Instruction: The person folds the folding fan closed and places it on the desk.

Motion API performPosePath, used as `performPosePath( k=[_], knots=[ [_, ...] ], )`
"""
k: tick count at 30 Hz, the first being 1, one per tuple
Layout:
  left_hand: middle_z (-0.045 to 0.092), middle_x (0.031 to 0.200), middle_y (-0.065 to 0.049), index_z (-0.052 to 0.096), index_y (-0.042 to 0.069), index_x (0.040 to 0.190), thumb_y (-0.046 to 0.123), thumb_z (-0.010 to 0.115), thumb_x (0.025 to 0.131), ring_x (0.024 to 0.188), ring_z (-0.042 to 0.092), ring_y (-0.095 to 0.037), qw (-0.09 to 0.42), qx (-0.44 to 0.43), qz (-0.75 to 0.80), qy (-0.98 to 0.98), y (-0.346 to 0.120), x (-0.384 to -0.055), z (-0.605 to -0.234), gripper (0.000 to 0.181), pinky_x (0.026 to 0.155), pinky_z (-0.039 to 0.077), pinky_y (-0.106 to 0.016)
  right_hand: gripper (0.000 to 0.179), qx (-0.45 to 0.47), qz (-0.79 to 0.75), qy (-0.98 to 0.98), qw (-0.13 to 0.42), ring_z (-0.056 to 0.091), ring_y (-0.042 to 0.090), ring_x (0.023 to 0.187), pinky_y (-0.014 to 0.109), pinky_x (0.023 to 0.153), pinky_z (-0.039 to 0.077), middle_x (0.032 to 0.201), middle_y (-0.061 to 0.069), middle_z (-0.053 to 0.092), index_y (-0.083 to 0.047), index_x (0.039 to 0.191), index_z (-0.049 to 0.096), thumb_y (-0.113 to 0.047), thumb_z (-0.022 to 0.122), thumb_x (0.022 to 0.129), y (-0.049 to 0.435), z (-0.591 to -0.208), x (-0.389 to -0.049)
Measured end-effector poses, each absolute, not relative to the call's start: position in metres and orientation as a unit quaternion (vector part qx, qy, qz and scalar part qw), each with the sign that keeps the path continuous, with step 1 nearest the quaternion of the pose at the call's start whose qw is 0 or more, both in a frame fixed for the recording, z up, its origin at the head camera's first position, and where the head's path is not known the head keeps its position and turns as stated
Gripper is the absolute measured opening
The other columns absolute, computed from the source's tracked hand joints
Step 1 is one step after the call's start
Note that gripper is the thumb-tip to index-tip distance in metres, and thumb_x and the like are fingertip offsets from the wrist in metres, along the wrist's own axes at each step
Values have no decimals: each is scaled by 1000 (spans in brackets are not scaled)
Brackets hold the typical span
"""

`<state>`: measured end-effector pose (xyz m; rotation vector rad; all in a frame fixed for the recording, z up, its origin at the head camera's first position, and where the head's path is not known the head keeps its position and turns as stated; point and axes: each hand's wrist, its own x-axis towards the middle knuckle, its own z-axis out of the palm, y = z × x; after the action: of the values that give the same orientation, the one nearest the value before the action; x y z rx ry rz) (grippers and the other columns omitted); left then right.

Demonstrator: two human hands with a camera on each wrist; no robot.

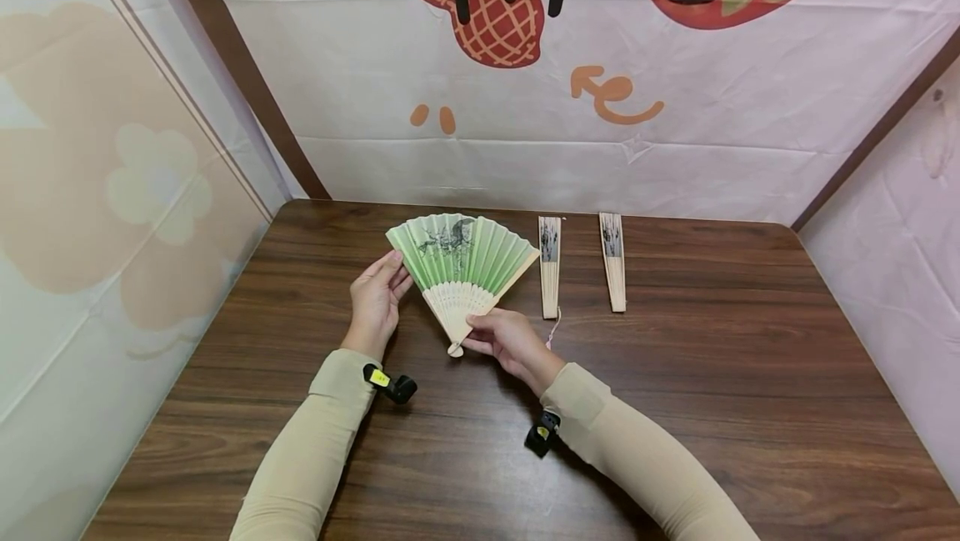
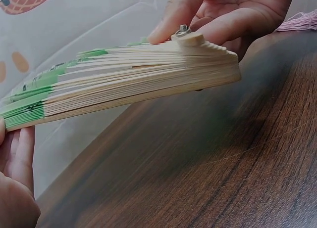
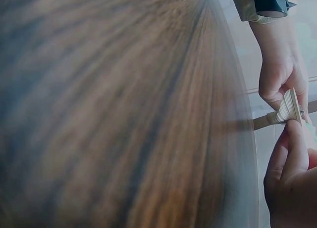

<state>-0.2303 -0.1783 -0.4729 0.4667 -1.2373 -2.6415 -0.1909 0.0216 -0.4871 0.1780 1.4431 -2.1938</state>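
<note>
A green folding fan [image 1: 457, 262] with a dark printed picture and pale ribs is spread partway, held up over the table. At its left edge, my left hand [image 1: 377, 299] pinches the outer rib near the top. My right hand [image 1: 512, 343] grips the fan's lower ribs close to the pivot, thumb in front. In the left wrist view the ribs [image 2: 133, 79] appear edge-on, several still stacked together, with a metal pivot pin [image 2: 184, 29] at the end. The right wrist view shows only the rib ends [image 3: 288, 107] between both hands.
Two closed folding fans lie to the right, one nearer [image 1: 550, 266] and one farther right [image 1: 612, 262]. A pink tassel [image 1: 551, 337] shows beside my right hand. The brown wooden table [image 1: 720, 408] meets a printed cloth backdrop [image 1: 525, 166] behind and cloth walls at both sides.
</note>
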Motion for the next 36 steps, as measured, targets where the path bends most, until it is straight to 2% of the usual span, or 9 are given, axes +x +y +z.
performPosePath(
  k=[8,21,29,36],
  knots=[
    [70,72,-2,70,9,87,9,66,85,66,67,-9,91,147,-889,-425,-178,-230,-474,4,61,57,-19,22,63,-803,534,257,64,13,75,34,83,56,82,4,62,7,110,53,4,54,89,22,-487,-190],
    [70,74,-3,70,8,88,8,67,85,66,67,-10,87,149,-889,-425,-176,-229,-475,5,60,58,-20,11,62,-800,536,262,63,12,75,35,82,57,80,2,60,2,100,55,4,55,88,23,-487,-188],
    [70,73,-3,70,8,87,7,66,85,66,67,-10,90,150,-886,-430,-175,-231,-475,4,60,58,-20,14,62,-801,533,265,64,13,75,36,83,56,81,2,61,4,103,55,4,54,89,23,-487,-189],
    [69,70,-3,71,9,84,7,67,84,63,66,-10,86,155,-887,-427,-173,-232,-474,4,58,58,-21,11,66,-799,534,268,63,13,75,35,83,56,81,2,59,1,99,55,4,55,88,23,-488,-190]
  ],
)
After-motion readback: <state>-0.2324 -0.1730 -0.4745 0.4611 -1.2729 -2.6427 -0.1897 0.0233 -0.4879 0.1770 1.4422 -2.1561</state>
